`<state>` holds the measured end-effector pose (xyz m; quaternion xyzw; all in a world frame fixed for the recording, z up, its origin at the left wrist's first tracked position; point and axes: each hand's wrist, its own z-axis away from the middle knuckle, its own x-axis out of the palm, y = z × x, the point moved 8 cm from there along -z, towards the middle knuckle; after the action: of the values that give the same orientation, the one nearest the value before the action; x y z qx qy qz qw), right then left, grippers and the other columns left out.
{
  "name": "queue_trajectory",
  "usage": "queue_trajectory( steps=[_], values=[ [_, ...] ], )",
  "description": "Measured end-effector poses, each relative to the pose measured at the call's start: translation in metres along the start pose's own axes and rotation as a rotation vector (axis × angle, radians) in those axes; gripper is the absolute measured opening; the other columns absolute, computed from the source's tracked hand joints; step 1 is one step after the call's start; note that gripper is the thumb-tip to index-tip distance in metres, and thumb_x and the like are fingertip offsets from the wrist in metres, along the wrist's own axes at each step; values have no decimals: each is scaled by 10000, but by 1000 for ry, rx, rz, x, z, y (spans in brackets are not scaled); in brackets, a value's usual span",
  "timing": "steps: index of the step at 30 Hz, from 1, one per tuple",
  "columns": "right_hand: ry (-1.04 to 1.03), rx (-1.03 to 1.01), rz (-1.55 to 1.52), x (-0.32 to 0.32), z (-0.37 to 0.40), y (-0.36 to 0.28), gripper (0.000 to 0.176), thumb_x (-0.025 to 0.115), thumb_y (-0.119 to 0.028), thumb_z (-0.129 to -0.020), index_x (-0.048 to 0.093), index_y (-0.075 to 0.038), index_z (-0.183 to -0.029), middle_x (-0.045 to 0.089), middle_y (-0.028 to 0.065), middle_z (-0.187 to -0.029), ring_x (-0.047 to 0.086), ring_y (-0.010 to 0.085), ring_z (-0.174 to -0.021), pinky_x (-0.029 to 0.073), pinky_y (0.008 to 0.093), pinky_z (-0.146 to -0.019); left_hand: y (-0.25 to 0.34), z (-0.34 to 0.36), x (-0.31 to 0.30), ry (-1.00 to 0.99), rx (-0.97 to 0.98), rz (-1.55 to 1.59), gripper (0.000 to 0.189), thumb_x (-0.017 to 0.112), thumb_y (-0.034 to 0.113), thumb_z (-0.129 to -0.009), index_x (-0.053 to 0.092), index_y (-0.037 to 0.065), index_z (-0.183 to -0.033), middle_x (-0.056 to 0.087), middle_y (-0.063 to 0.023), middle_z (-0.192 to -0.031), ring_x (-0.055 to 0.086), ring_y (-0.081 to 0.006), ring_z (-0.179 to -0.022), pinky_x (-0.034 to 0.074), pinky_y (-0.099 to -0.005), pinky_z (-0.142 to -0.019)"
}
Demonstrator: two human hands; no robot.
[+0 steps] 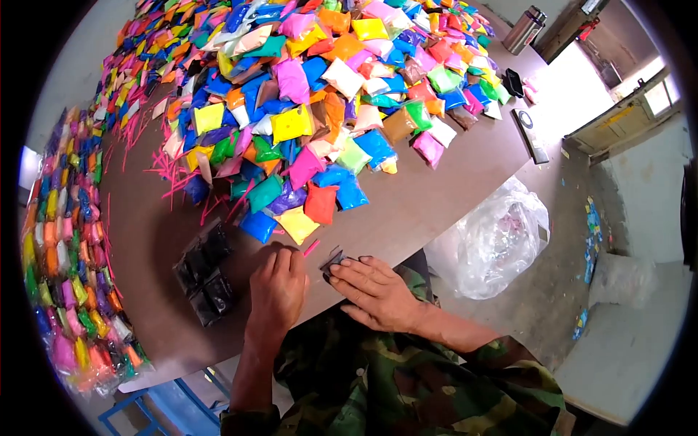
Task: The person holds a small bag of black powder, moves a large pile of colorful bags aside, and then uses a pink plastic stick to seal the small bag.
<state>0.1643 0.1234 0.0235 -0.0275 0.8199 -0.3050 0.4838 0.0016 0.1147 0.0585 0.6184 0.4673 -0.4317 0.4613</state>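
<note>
My left hand [279, 288] is closed just above the table near its front edge, fingers curled down; whatever it may hold is hidden. To its right, my right hand [378, 294] has its fingers together over a small black packet [333, 263] at the table edge. Several black packets [205, 272] lie together on the brown table [254, 334] left of my left hand. A short pink stick [312, 248] rests between my hands and the large heap of colourful packets [291, 123].
Bundled colourful packets [69, 276] line the left edge. Pink sticks [171, 174] lie beside the heap. A steel flask [524, 30], a black tray [513, 83] and a flat device [530, 136] stand toward the right edge. A clear plastic bag [494, 240] hangs beside the table.
</note>
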Motion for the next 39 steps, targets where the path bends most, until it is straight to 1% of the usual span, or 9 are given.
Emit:
queue_trajectory(
  steps=[3,9,12,18,24,27,30,36,39],
  values=[
    [27,48,-45,-1,-8,-2,562,725,-226,-902,580,-51,-1417,503,126,-1521,472,330,-1407,407,489,-1115,-11,2,2,33,-33,61,123,683,37,-811,595,61,-893,574,-94,-842,631,-327,-781,535,-440,-636],
    [33,27,-49,-1,-5,3,553,736,-211,-897,593,-45,-1406,511,132,-1509,479,336,-1399,421,476,-1105,-5,8,-1,112,-241,599,57,673,71,-925,643,32,-955,693,-152,-882,690,-372,-789,540,-453,-668],
    [49,23,-58,-2,-5,5,546,743,-207,-893,603,-41,-1394,526,131,-1491,495,337,-1383,424,470,-1103,-4,9,13,92,-304,605,69,692,48,-917,663,-6,-949,705,-186,-881,701,-390,-816,548,-408,-693],
    [44,42,-83,-7,-11,3,528,761,-198,-872,626,-52,-1361,556,125,-1446,532,329,-1336,441,461,-1083,-22,1,22,70,-285,498,76,700,73,-921,671,32,-977,698,-181,-836,686,-401,-765,539,-450,-643],
    [140,45,-115,-6,-12,6,475,778,-191,-853,654,-50,-1290,590,120,-1390,560,339,-1290,469,459,-1045,-3,-5,10,88,-324,725,59,699,51,-912,668,10,-942,700,-197,-844,679,-421,-769,526,-447,-640],
    [192,34,-112,-6,-11,7,460,782,-188,-851,660,-50,-1272,598,115,-1374,567,342,-1275,480,458,-1029,3,-11,17,66,-230,522,66,694,69,-920,668,11,-940,702,-187,-848,680,-412,-764,527,-447,-648],
    [198,28,-100,-5,-11,7,465,789,-190,-846,662,-51,-1271,600,115,-1365,568,343,-1270,483,460,-1024,-4,-16,20,48,-239,416,73,686,84,-927,670,13,-936,703,-182,-852,677,-413,-766,530,-449,-662],
    [219,26,-72,-5,-8,6,464,797,-184,-831,675,-58,-1261,598,115,-1357,570,338,-1260,487,459,-1015,2,-9,11,4,-280,633,67,697,63,-914,666,9,-940,701,-193,-856,701,-390,-777,538,-423,-656],
    [233,39,-82,-6,-9,6,465,801,-183,-825,680,-59,-1257,598,111,-1344,568,339,-1250,490,458,-1005,2,1,12,57,-298,618,65,704,58,-911,668,10,-934,696,-195,-830,707,-379,-754,537,-411,-637]
  ],
)
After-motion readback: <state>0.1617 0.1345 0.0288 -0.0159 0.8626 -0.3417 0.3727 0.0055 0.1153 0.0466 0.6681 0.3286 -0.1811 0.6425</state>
